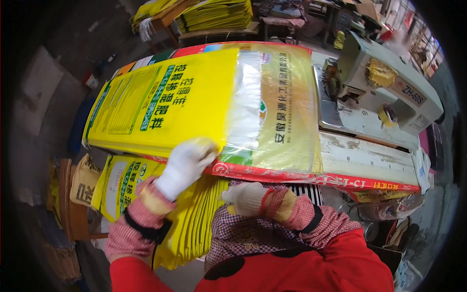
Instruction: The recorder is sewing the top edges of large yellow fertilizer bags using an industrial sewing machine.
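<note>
My left hand (188, 163), in a white glove, is at the near edge of a flat yellow woven sack (194, 92). Its fingers are curled together at the sack's corner and look pinched on it. The sack lies on the table over a gold-and-clear plastic sack (287, 112), and a white inner liner (245, 97) shows at its right end. Below the table edge, my right hand (245, 198), gloved too, is closed above my checked apron (233, 233). Whatever it may hold is hidden.
A sewing machine (389, 82) stands at the right of the table. Folded yellow sacks (189, 224) hang in a stack by my lap, beside a wooden chair (73, 214). More yellow sacks (216, 17) are piled at the back. A red printed sheet (272, 175) covers the table's front edge.
</note>
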Tool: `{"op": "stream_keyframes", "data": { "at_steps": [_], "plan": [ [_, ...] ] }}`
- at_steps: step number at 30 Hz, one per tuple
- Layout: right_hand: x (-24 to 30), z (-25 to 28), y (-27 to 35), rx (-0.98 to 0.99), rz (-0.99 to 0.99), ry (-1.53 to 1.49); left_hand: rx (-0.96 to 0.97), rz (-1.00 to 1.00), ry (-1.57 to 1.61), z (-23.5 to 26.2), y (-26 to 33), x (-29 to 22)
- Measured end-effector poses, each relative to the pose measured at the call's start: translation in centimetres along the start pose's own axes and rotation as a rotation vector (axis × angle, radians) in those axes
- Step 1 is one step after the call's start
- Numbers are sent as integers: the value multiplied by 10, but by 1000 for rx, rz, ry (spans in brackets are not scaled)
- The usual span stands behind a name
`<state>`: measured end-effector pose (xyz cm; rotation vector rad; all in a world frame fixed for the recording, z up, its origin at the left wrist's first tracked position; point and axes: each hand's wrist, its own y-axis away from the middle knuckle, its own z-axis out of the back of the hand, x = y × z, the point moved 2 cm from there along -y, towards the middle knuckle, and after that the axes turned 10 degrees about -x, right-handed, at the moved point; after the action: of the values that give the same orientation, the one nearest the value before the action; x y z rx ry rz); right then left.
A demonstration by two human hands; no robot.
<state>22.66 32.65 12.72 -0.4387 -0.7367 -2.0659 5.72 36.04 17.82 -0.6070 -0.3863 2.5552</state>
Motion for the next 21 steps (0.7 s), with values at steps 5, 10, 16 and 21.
{"op": "stream_keyframes", "data": {
  "at_steps": [5,10,16,21],
  "plan": [
    [-21,21,38,-333,130,-554,-119,23,-58,-54,-89,-9],
    [-60,55,47,-800,-246,-918,-8,37,7,-26,-86,-14],
    [-68,87,13,-805,-505,-1701,-89,-291,-227,-3,-45,-32],
    [-74,96,-11,-775,-487,-1405,-35,-189,-20,-7,-42,-28]
  ]
}}
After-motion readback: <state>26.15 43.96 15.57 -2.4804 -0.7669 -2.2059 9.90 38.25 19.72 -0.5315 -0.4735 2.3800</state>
